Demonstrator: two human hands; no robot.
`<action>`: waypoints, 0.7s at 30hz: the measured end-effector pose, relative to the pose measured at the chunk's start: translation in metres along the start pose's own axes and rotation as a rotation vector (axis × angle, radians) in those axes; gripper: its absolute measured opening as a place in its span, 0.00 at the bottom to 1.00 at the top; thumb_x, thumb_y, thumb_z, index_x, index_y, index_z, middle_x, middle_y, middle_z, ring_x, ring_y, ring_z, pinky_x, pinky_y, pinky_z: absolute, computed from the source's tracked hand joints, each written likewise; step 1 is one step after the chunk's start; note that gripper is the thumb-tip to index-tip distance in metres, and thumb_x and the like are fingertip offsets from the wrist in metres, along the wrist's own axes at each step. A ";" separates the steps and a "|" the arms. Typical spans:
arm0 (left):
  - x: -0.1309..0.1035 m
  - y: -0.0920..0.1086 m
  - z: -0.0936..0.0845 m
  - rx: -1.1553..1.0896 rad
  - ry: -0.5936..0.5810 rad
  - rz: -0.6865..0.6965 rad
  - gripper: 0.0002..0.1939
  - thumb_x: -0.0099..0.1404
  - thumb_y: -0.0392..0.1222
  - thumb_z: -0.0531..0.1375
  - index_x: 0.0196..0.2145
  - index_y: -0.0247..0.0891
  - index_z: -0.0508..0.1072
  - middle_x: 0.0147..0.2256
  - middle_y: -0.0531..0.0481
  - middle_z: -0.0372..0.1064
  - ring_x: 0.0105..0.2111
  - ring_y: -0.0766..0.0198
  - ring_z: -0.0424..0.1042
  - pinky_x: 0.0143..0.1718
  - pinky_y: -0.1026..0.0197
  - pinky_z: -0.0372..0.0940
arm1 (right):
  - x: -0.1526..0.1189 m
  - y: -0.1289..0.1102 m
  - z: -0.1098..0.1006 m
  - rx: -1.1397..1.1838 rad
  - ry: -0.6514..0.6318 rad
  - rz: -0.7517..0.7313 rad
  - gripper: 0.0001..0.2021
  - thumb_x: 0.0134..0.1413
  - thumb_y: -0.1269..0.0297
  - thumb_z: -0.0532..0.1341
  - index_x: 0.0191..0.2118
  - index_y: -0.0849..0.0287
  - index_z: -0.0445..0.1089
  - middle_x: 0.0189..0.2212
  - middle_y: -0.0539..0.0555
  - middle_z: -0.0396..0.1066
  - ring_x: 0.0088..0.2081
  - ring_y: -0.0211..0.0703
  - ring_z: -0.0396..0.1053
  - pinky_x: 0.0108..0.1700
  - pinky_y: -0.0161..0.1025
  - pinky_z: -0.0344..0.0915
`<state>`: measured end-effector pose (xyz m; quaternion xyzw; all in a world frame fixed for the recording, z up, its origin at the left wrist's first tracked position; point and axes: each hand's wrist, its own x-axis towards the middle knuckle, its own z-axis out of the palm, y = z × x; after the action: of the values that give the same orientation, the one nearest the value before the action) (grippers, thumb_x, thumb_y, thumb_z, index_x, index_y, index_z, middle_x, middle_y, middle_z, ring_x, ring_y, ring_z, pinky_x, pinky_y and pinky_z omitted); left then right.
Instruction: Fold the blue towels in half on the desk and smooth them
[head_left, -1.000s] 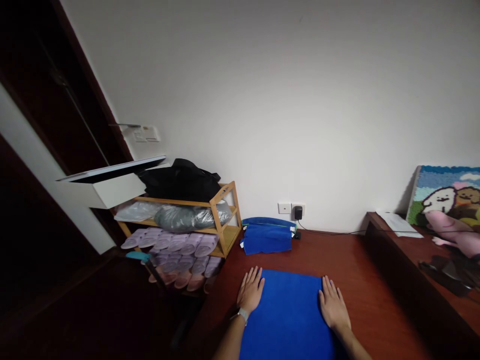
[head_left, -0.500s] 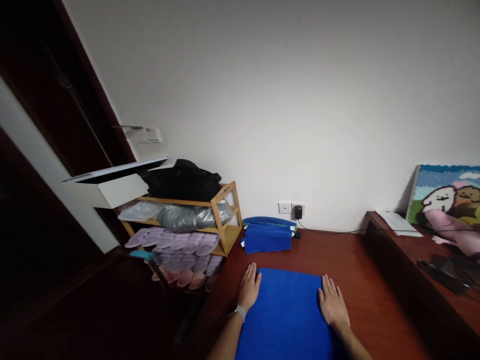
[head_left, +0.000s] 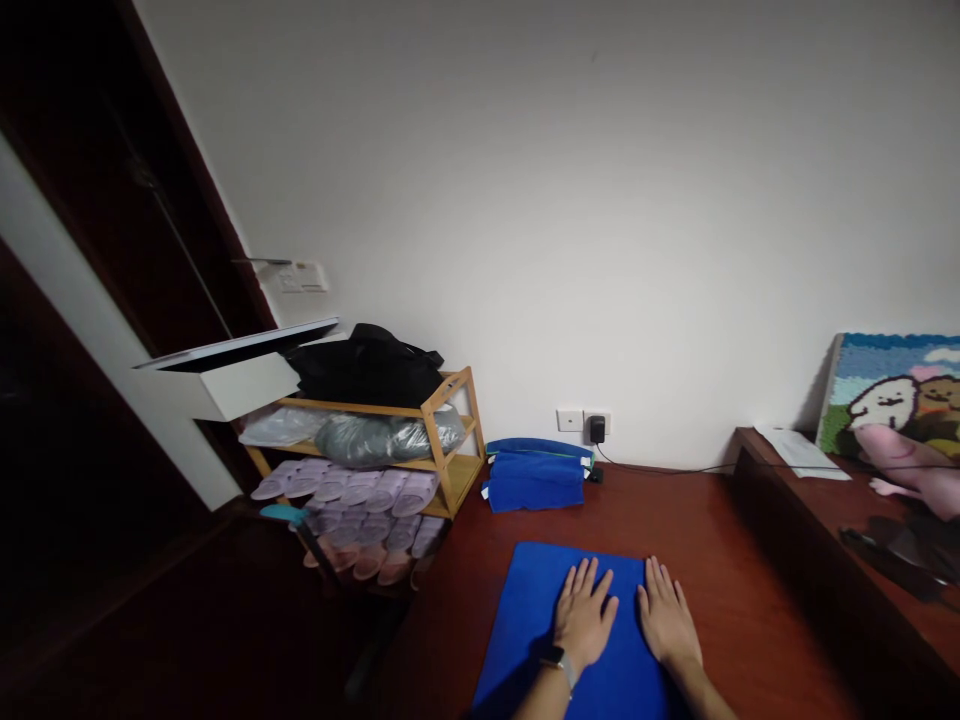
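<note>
A bright blue cloth (head_left: 525, 620) lies spread flat on the reddish-brown desk (head_left: 750, 600), its far edge nearly straight. On top of it rests my left hand (head_left: 586, 615), palm down with the fingers stretched out, right of the cloth's middle; a watch is on that wrist. My right hand (head_left: 670, 612) lies flat along the cloth's right edge, fingers extended, partly on the desk. Neither hand grips anything. The cloth's near end runs out of view at the bottom.
More folded blue cloths (head_left: 536, 478) lie against the wall beside a plugged-in black adapter (head_left: 597, 430). To the left, a wooden rack (head_left: 450, 440) holds a black bag (head_left: 367, 370) and lilac slippers (head_left: 386, 490). A raised ledge (head_left: 810, 540) borders the desk's right side.
My left hand has moved right, from the cloth's left edge onto its surface near my right hand. My right hand stays at the right edge.
</note>
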<state>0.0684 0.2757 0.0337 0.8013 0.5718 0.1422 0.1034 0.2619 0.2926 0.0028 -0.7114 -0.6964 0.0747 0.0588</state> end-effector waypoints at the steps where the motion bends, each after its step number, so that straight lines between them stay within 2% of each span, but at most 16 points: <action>1: -0.001 -0.011 -0.004 0.009 0.004 -0.041 0.30 0.75 0.60 0.38 0.71 0.58 0.54 0.73 0.59 0.44 0.73 0.59 0.43 0.74 0.47 0.43 | 0.000 0.000 0.000 0.011 0.002 0.001 0.36 0.67 0.54 0.34 0.73 0.69 0.43 0.74 0.56 0.41 0.75 0.48 0.39 0.74 0.49 0.37; 5: -0.006 -0.070 -0.032 0.070 0.014 -0.190 0.34 0.75 0.59 0.38 0.72 0.43 0.55 0.73 0.46 0.45 0.73 0.51 0.44 0.73 0.41 0.42 | 0.001 0.000 0.001 0.060 0.012 0.015 0.36 0.67 0.53 0.34 0.74 0.67 0.43 0.74 0.56 0.42 0.74 0.47 0.39 0.74 0.51 0.36; 8: -0.011 -0.108 -0.046 0.145 0.032 -0.286 0.34 0.76 0.57 0.40 0.72 0.38 0.54 0.73 0.44 0.45 0.73 0.52 0.44 0.73 0.44 0.44 | 0.000 -0.001 -0.001 0.047 0.001 0.018 0.36 0.67 0.53 0.34 0.74 0.68 0.41 0.75 0.56 0.41 0.75 0.47 0.38 0.74 0.49 0.36; 10: -0.014 -0.123 -0.046 0.169 0.052 -0.299 0.34 0.76 0.56 0.40 0.73 0.37 0.52 0.73 0.45 0.44 0.73 0.53 0.44 0.72 0.46 0.46 | -0.001 -0.001 -0.003 0.024 -0.010 0.015 0.36 0.68 0.53 0.33 0.74 0.69 0.41 0.75 0.55 0.40 0.75 0.46 0.38 0.74 0.48 0.36; 16: -0.013 -0.134 -0.028 0.213 0.121 -0.277 0.34 0.76 0.57 0.41 0.73 0.39 0.50 0.72 0.44 0.49 0.72 0.50 0.46 0.71 0.43 0.48 | -0.002 -0.002 -0.005 0.010 -0.009 0.018 0.36 0.67 0.53 0.33 0.74 0.69 0.41 0.75 0.55 0.40 0.75 0.46 0.38 0.74 0.48 0.37; 21: -0.013 -0.137 -0.026 0.229 0.135 -0.300 0.35 0.75 0.59 0.40 0.73 0.40 0.51 0.72 0.44 0.49 0.72 0.51 0.45 0.71 0.42 0.47 | 0.000 -0.002 -0.001 0.038 0.018 0.019 0.36 0.67 0.53 0.34 0.74 0.69 0.42 0.74 0.56 0.41 0.74 0.47 0.39 0.74 0.49 0.38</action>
<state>-0.0663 0.3077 0.0114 0.7024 0.7028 0.1125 -0.0071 0.2605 0.2925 0.0040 -0.7172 -0.6876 0.0822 0.0777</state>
